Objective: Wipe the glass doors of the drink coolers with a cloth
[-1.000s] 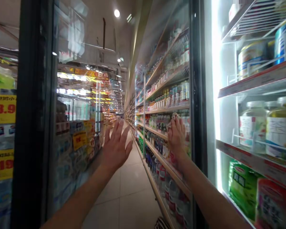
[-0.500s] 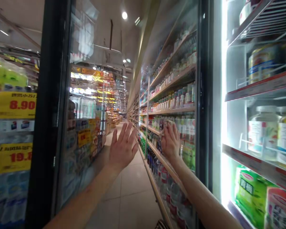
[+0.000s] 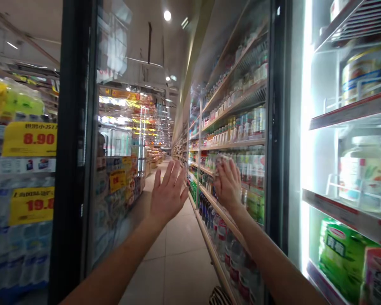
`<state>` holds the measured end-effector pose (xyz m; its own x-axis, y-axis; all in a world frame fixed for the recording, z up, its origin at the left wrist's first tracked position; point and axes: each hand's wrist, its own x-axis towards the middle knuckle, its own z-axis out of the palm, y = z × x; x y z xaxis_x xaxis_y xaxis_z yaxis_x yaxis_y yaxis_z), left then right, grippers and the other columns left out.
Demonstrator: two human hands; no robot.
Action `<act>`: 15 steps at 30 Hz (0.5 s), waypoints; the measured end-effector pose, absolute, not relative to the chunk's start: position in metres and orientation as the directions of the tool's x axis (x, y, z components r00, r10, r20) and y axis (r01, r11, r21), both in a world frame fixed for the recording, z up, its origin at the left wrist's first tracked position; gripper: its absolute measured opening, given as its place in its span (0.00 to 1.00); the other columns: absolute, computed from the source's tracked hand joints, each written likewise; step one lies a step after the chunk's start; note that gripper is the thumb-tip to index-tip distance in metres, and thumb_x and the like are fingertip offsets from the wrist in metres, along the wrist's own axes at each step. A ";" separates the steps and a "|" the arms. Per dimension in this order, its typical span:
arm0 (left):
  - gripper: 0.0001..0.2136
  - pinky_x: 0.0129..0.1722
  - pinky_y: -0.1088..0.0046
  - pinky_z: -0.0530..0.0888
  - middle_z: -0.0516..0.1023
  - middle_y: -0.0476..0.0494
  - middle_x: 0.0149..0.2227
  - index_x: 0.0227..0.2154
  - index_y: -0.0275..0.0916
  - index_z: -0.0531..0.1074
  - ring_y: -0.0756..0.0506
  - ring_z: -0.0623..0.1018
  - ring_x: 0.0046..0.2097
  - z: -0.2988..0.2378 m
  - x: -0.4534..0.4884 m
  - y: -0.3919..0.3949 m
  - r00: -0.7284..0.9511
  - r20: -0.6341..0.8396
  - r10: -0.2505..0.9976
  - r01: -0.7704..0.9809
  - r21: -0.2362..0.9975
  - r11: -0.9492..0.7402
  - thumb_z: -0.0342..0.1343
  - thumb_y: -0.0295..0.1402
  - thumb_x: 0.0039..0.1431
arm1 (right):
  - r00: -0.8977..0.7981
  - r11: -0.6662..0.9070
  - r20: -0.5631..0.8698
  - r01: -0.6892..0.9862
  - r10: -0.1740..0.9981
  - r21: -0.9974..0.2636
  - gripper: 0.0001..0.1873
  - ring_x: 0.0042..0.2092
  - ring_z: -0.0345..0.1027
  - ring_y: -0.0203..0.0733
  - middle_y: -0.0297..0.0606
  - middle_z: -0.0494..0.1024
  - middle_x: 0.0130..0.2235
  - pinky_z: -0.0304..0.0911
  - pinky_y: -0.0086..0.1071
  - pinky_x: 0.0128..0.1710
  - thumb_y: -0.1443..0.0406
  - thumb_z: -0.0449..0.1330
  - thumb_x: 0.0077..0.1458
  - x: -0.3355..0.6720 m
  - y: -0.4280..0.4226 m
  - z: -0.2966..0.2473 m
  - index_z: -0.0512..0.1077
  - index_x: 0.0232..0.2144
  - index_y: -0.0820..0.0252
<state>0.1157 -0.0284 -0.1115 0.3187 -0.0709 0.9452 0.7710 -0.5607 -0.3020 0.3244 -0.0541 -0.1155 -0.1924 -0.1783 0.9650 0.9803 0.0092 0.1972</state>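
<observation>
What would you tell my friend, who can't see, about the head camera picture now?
A person's right hand holds a pale crumpled cloth up at a black-framed glass door, and the left hand is raised beside it, fingers spread. On the right, bright shelves hold bottles and a green pack; on the left are yellow price signs.

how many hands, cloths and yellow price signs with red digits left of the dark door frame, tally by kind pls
Hands: 2 (left hand, right hand)
Crumpled cloth: 1
Yellow price signs: 2 (8.90 sign, partly hidden 19.8 sign)
Total: 5
</observation>
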 end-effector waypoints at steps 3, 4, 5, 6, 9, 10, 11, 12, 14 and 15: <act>0.25 0.63 0.58 0.43 0.56 0.38 0.62 0.59 0.39 0.54 0.42 0.52 0.64 -0.115 0.113 -0.029 0.331 0.942 -0.061 0.767 -0.306 -0.564 0.46 0.37 0.60 | 0.006 0.004 0.964 1.000 -0.266 -0.005 0.25 0.64 0.44 0.49 0.46 0.63 0.58 0.49 0.51 0.59 0.66 0.45 0.58 0.320 -0.053 -0.114 0.58 0.58 0.61; 0.25 0.63 0.59 0.43 0.56 0.38 0.62 0.59 0.38 0.55 0.43 0.53 0.64 -0.117 0.111 -0.029 0.337 0.940 -0.057 0.765 -0.308 -0.566 0.46 0.37 0.60 | -0.021 0.000 0.969 1.000 -0.245 0.021 0.25 0.65 0.43 0.49 0.46 0.64 0.58 0.49 0.51 0.59 0.66 0.45 0.58 0.317 -0.053 -0.115 0.59 0.58 0.61; 0.25 0.63 0.59 0.43 0.56 0.38 0.62 0.59 0.37 0.54 0.43 0.53 0.64 -0.120 0.108 -0.029 0.340 0.939 -0.049 0.764 -0.306 -0.568 0.47 0.38 0.60 | -0.093 -0.001 0.975 0.995 -0.203 0.095 0.25 0.65 0.44 0.48 0.46 0.64 0.58 0.49 0.49 0.59 0.66 0.46 0.58 0.315 -0.053 -0.116 0.59 0.58 0.61; 0.26 0.63 0.59 0.43 0.56 0.37 0.62 0.60 0.37 0.53 0.43 0.53 0.64 -0.122 0.105 -0.028 0.336 0.941 -0.045 0.765 -0.301 -0.570 0.47 0.38 0.60 | -0.180 0.001 0.971 0.983 -0.155 0.182 0.25 0.64 0.44 0.47 0.44 0.66 0.57 0.49 0.48 0.60 0.66 0.47 0.58 0.312 -0.053 -0.117 0.60 0.57 0.60; 0.29 0.63 0.56 0.42 0.56 0.37 0.62 0.61 0.38 0.49 0.42 0.53 0.64 -0.123 0.092 -0.026 0.293 0.956 -0.026 0.781 -0.255 -0.570 0.47 0.38 0.59 | -0.226 0.003 0.967 0.974 -0.118 0.228 0.24 0.64 0.46 0.45 0.41 0.67 0.57 0.49 0.46 0.60 0.66 0.47 0.58 0.311 -0.052 -0.113 0.60 0.57 0.57; 0.29 0.63 0.55 0.42 0.55 0.37 0.62 0.62 0.38 0.48 0.42 0.53 0.64 -0.120 0.088 -0.025 0.272 0.962 -0.019 0.789 -0.235 -0.567 0.47 0.38 0.59 | -0.150 -0.002 0.976 0.989 -0.158 0.151 0.24 0.64 0.46 0.46 0.42 0.66 0.57 0.48 0.47 0.60 0.66 0.47 0.58 0.311 -0.052 -0.110 0.60 0.57 0.58; 0.29 0.63 0.54 0.42 0.54 0.36 0.63 0.62 0.38 0.47 0.41 0.52 0.65 -0.115 0.083 -0.024 0.248 0.969 -0.016 0.798 -0.214 -0.563 0.47 0.38 0.59 | -0.064 0.001 0.976 0.998 -0.206 0.066 0.24 0.64 0.45 0.47 0.44 0.65 0.57 0.48 0.49 0.60 0.65 0.46 0.58 0.311 -0.051 -0.106 0.60 0.57 0.59; 0.29 0.62 0.54 0.42 0.53 0.36 0.63 0.62 0.38 0.47 0.41 0.51 0.65 -0.109 0.079 -0.022 0.225 0.974 -0.014 0.807 -0.194 -0.558 0.47 0.38 0.59 | -0.005 0.010 0.970 1.000 -0.243 0.008 0.25 0.64 0.44 0.49 0.45 0.64 0.58 0.48 0.50 0.60 0.65 0.45 0.59 0.310 -0.050 -0.102 0.59 0.58 0.61; 0.30 0.62 0.52 0.42 0.50 0.36 0.64 0.62 0.38 0.47 0.40 0.49 0.65 -0.096 0.072 -0.020 0.188 0.982 -0.018 0.821 -0.167 -0.546 0.47 0.39 0.59 | -0.041 0.031 0.970 0.998 -0.240 0.050 0.26 0.65 0.41 0.49 0.46 0.64 0.58 0.47 0.50 0.60 0.65 0.46 0.58 0.303 -0.049 -0.099 0.58 0.59 0.62; 0.30 0.62 0.52 0.42 0.49 0.36 0.64 0.62 0.38 0.47 0.39 0.49 0.65 -0.091 0.069 -0.018 0.174 0.984 -0.027 0.827 -0.161 -0.539 0.47 0.39 0.59 | -0.132 0.040 0.971 0.989 -0.197 0.142 0.26 0.65 0.40 0.48 0.45 0.64 0.58 0.47 0.49 0.61 0.66 0.47 0.58 0.298 -0.049 -0.099 0.57 0.59 0.61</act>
